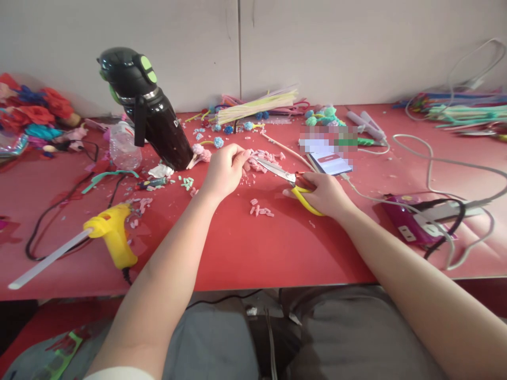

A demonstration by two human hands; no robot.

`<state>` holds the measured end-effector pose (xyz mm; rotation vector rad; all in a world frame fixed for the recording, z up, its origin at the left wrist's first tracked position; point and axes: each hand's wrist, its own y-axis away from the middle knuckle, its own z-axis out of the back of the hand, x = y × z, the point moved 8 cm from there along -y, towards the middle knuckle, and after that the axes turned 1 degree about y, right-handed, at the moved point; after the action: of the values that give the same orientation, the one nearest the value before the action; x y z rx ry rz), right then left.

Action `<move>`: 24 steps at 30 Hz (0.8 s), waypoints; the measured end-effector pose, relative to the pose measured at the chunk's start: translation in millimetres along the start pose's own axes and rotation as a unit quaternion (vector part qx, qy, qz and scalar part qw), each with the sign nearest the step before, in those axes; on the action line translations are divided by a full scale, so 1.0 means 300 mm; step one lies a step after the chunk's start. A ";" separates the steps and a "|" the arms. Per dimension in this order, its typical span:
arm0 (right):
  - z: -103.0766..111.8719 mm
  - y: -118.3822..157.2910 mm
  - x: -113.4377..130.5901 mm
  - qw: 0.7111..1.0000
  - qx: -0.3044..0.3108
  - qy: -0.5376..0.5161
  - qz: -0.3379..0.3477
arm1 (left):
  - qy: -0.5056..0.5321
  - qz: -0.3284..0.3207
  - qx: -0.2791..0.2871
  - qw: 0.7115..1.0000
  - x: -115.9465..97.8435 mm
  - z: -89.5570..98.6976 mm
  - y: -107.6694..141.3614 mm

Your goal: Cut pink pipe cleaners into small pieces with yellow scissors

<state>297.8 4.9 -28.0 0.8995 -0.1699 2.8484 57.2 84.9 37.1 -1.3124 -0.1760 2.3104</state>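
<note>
The scissors (282, 174) lie over the middle of the red table (245, 253), blades pointing far and left; your right hand (322, 192) grips their yellow handles, partly concealing the loops. The blade tips end near the fingertips of your left hand (226, 168); contact cannot be determined. Those fingertips are drawn together in a narrow pinch, but whether they hold a piece cannot be told against the pink behind them. The pile of pink pieces (266, 158) lies just beyond the blades, partly hidden by the left hand and the scissors; a smaller pink cluster (259, 209) lies nearer you.

To the far right of the scissors is a phone (331, 162), its far part obscured by pixelation. At left, a black bottle (164, 126) partly overlaps a clear bottle (123, 150); nearer lies a yellow glue gun (116, 237). At far right, a bundle of fuzzy stems (471, 113) is cut off by the frame.
</note>
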 end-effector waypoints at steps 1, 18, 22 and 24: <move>0.000 -0.001 -0.001 1.000 -0.001 0.002 0.000 | 0.003 -0.004 -0.002 1.000 0.001 -0.001 -0.001; -0.001 -0.010 -0.010 1.000 -0.024 -0.006 -0.003 | 0.007 -0.014 -0.006 1.000 0.003 -0.005 0.001; 0.007 -0.007 -0.006 0.999 -0.034 -0.003 -0.011 | -0.003 -0.017 -0.007 1.000 0.000 -0.002 0.002; 0.008 -0.004 -0.004 0.999 -0.035 -0.010 -0.010 | -0.012 -0.019 -0.009 1.000 -0.003 0.000 0.003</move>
<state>300.3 5.4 -26.5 0.9105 -0.2588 2.7964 57.2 83.6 37.5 -1.2792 -0.2289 2.2985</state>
